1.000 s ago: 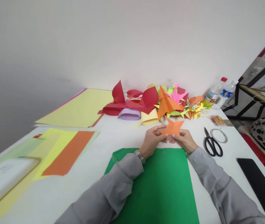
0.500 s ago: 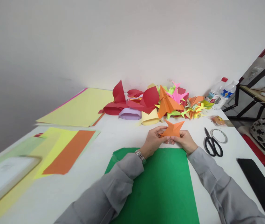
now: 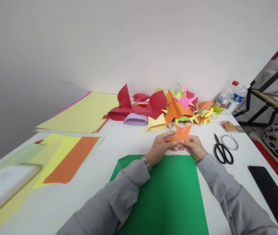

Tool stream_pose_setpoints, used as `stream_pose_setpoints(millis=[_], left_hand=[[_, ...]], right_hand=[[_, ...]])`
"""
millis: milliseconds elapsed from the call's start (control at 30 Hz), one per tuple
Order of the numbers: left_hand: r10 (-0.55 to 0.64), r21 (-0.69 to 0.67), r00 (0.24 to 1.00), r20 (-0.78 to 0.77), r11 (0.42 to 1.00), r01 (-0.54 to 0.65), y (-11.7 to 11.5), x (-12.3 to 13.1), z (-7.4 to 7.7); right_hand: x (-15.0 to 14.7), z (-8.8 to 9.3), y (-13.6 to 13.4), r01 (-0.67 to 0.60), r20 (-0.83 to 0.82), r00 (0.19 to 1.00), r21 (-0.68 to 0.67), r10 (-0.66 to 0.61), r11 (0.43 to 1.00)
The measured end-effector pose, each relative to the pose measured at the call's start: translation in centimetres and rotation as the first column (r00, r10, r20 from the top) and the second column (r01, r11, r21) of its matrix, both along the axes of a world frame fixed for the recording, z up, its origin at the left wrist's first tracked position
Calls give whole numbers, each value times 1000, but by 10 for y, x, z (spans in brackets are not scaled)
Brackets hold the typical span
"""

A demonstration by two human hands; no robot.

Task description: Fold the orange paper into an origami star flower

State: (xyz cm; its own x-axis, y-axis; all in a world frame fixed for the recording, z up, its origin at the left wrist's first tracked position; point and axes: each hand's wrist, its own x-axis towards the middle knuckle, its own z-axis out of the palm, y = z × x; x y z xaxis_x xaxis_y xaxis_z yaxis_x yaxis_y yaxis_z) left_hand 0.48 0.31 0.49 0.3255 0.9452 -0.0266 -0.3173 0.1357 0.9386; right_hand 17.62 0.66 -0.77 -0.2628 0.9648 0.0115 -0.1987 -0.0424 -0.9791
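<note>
An orange folded paper star (image 3: 181, 133) with pointed tips is held up between my two hands, just beyond the far edge of a green sheet (image 3: 173, 192). My left hand (image 3: 160, 147) pinches its left side, thumb in front and fingers behind. On the right side, my right hand (image 3: 195, 147) grips it the same way, with its thumb on the lower part of the paper. Both hands are closed on the star, and some fingertips are hidden behind it. A metal watch sits on my left wrist.
Folded paper pieces (image 3: 175, 106) are heaped along the wall. Black scissors (image 3: 223, 153) and a tape roll (image 3: 229, 142) lie to the right, near a black flat object (image 3: 270, 195). Two bottles (image 3: 235, 99) stand behind. Coloured sheets (image 3: 71, 160) and a white box (image 3: 5, 184) lie left.
The orange star has turned and tilted slightly between my fingers, its upper tips shifting left. Both hands keep their hold on it.
</note>
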Motion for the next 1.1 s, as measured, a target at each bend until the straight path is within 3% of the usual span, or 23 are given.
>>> stream_pose_setpoints(millis=[367,867,1100], left_hand=[[31,-183,993,117,983,-9,0,1,3],[-36,-161,976,215,984,72,0,-1,0],[-24,-142,977,210,988,55,-2,-2,4]], right_hand=[[0,5,1,6,-110,994,-65,-13,998],[-1,10,0,49,-175,982,-96,-65,994],[0,7,2,55,-175,982,-77,-68,996]])
